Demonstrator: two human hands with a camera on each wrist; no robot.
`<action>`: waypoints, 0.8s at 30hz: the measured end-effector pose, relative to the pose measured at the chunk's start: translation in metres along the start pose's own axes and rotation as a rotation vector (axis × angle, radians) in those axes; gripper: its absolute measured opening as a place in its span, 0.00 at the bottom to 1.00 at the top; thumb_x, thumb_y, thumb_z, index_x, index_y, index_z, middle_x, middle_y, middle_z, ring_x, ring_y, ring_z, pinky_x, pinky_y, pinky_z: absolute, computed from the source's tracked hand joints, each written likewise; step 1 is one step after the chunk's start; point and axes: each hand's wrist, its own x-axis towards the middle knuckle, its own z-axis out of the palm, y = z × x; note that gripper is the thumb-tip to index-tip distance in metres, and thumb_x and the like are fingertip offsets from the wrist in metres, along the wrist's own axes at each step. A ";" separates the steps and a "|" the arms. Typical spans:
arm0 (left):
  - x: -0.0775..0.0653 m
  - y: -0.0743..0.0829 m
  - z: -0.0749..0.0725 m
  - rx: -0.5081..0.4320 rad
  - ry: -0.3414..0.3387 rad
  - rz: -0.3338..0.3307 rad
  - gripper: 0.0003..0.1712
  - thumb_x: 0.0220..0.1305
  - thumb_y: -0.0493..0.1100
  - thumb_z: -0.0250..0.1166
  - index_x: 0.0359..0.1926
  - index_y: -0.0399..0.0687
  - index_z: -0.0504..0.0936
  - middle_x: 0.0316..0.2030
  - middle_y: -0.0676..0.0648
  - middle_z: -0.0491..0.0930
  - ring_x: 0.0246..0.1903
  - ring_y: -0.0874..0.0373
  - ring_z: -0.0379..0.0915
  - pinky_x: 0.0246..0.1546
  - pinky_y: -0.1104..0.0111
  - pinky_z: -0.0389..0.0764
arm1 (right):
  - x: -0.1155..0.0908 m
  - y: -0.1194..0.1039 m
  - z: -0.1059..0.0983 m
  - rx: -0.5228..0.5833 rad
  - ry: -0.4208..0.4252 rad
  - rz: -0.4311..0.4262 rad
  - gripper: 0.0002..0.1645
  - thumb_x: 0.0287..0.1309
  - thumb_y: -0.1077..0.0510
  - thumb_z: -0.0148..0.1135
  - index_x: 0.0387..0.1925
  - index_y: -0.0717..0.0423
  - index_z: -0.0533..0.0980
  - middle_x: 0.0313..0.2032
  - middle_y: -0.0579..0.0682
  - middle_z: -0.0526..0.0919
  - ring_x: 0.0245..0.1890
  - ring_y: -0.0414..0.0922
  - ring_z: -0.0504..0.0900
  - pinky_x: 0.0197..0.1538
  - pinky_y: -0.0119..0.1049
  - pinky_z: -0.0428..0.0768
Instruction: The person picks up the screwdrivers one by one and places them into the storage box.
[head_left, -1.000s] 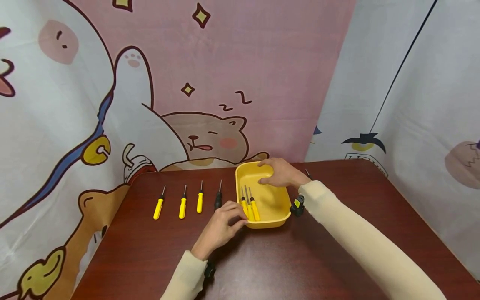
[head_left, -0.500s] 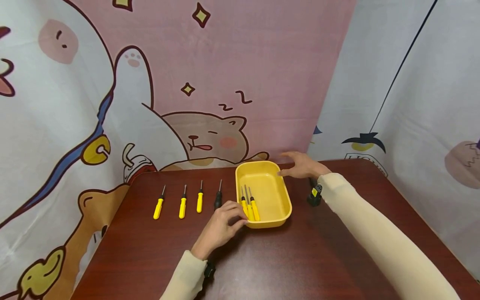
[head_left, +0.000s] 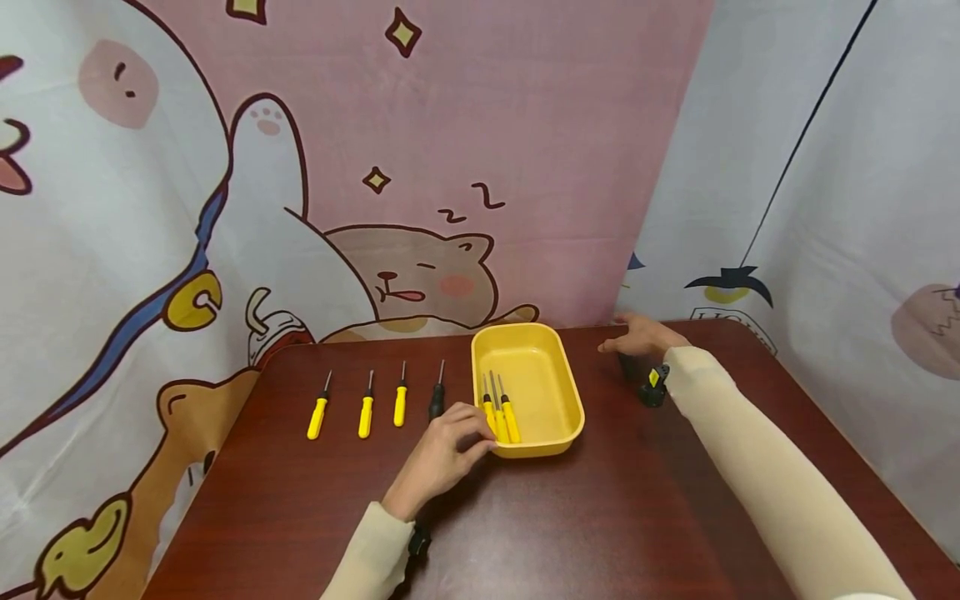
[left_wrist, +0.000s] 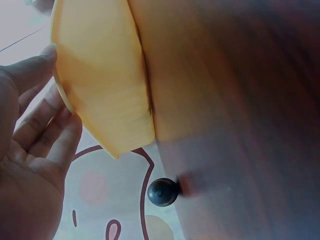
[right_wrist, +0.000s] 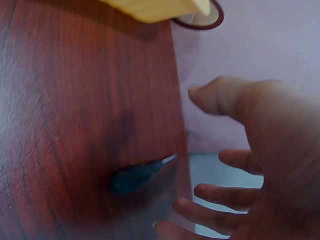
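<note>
A yellow plastic tray (head_left: 547, 392) lies lengthwise on the table, with three yellow-handled screwdrivers (head_left: 510, 421) along its left side. At its near left corner, my left hand (head_left: 447, 446) holds the rim; the left wrist view shows the thumb and fingertips on the tray wall (left_wrist: 100, 75). To the right of the tray, my right hand (head_left: 643, 336) hovers with spread fingers and nothing in it. Below it, in the right wrist view, a dark-handled screwdriver (right_wrist: 135, 177) lies on the table, apart from the fingers. The right hand mostly covers that screwdriver in the head view.
Left of the tray, three yellow-handled screwdrivers (head_left: 365, 417) and one black-handled screwdriver (head_left: 437, 400) stand in a row on the reddish-brown table (head_left: 600, 525), tips pointing away. The black one's handle is partly behind my left hand. A printed curtain (head_left: 570, 167) hangs behind the table.
My right hand has moved right, from above the tray to over the dark-handled screwdriver beside it. The left hand, the tray and the screwdrivers in it have stayed in place.
</note>
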 end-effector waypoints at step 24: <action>0.000 0.001 0.001 -0.013 0.013 0.001 0.05 0.62 0.45 0.75 0.37 0.56 0.87 0.45 0.51 0.86 0.51 0.63 0.76 0.54 0.65 0.84 | 0.008 0.013 0.025 -0.104 0.146 0.093 0.10 0.57 0.59 0.61 0.29 0.63 0.76 0.27 0.55 0.78 0.25 0.51 0.86 0.24 0.37 0.84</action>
